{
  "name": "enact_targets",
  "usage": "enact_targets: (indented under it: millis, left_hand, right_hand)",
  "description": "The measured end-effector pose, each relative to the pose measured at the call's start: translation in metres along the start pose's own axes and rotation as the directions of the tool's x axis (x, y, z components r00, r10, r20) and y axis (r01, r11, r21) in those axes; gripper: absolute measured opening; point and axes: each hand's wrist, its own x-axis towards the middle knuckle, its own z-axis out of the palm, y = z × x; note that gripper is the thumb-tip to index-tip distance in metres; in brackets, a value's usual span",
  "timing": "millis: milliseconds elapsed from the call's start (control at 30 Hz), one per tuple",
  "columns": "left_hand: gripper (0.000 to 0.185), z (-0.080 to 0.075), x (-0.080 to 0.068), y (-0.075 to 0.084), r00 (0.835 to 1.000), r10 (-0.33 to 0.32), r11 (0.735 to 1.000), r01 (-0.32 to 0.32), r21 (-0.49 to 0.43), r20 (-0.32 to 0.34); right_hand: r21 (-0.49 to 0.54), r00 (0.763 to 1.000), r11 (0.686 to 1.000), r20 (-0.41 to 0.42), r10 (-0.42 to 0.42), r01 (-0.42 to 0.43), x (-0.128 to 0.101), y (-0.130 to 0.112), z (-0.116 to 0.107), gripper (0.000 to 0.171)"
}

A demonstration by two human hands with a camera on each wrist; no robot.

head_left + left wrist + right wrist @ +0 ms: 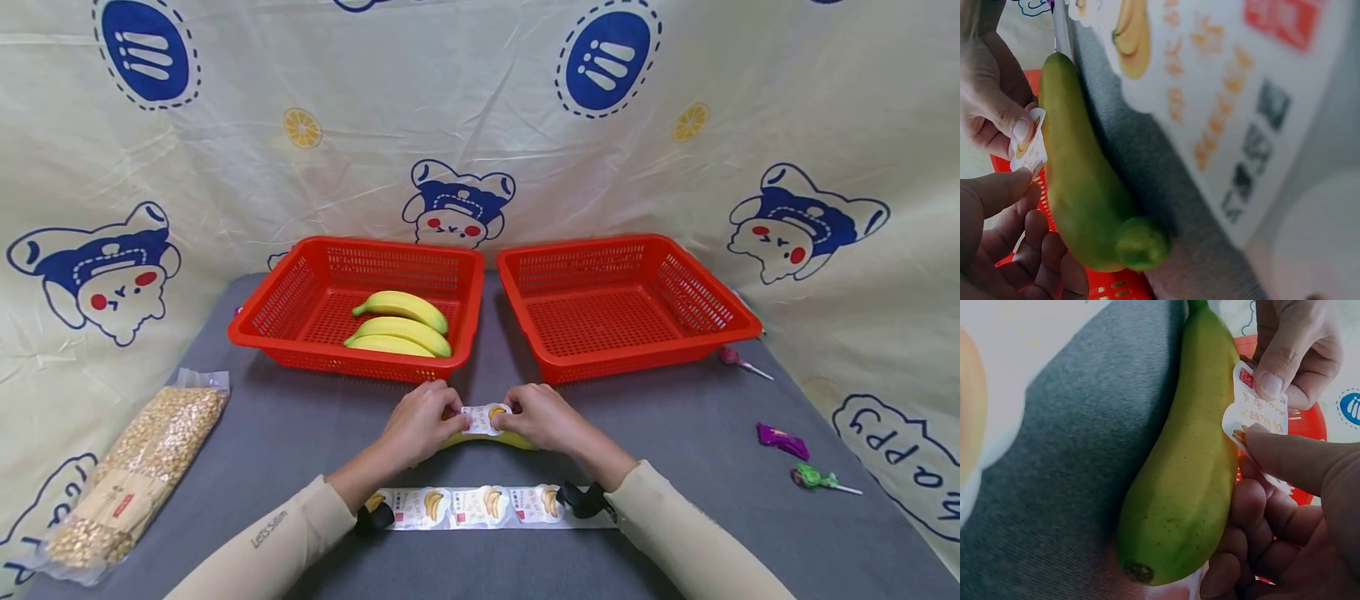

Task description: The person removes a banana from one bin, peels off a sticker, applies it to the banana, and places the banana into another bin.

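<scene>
A white banana-print sticker (478, 420) is held stretched between both hands, one end pinched by each. My left hand (427, 419) pinches its left end between thumb and forefinger; my right hand (546, 421) does likewise at the right end. Just under the sticker lies a yellow-green banana (519, 441) on the table. Along the banana's side, the right wrist view puts the sticker (1260, 419) close to the peel, and I cannot tell whether it touches. The left wrist view has the banana (1082, 169) whole, beside the fingers. A strip of similar stickers (480, 526) lies nearer, between the forearms.
Behind the hands stand two red baskets; the left basket (262, 333) holds three bananas (401, 308), the right basket (630, 358) shows a bare floor. A bag of kernels (142, 467) lies left. Lollipops (810, 476) and a purple-wrapped candy (782, 440) lie right.
</scene>
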Motion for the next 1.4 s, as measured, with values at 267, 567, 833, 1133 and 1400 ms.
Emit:
enact_targets:
  millis: [267, 567, 833, 1133, 1400]
  left_hand:
    - [0.016, 0.002, 0.0, -0.002, 1.0, 0.003, 1.0, -0.003, 0.0, 0.009]
    - [0.016, 0.001, 0.0, -0.002, 0.999, 0.025, 0.999, -0.026, 0.019, 0.037]
    - [0.018, 0.006, -0.002, -0.002, 0.981, 0.189, 0.964, -0.175, 0.2, -0.052]
    - [0.026, 0.009, -0.004, -0.003, 0.993, 0.106, 0.988, -0.099, 0.122, -0.05]
    - [0.026, 0.008, -0.008, -0.004, 0.997, 0.064, 0.997, -0.062, 0.035, -0.05]
  right_hand:
    - [-0.012, 1.0, 1.0, 0.016, 0.018, -0.018, 0.001, -0.002, 0.002, 0.028]
    - [-0.058, 1.0, 0.998, 0.027, -0.01, 0.011, 0.0, -0.005, 0.002, 0.03]
    - [-0.206, 0.987, 0.974, -0.109, -0.115, 0.091, -0.002, -0.009, 0.009, 0.024]
    - [-0.094, 0.984, 0.995, -0.175, -0.039, 0.022, -0.006, -0.003, 0.016, 0.033]
    - [-0.042, 0.947, 0.988, -0.28, -0.154, 0.148, -0.014, 0.006, 0.023, 0.031]
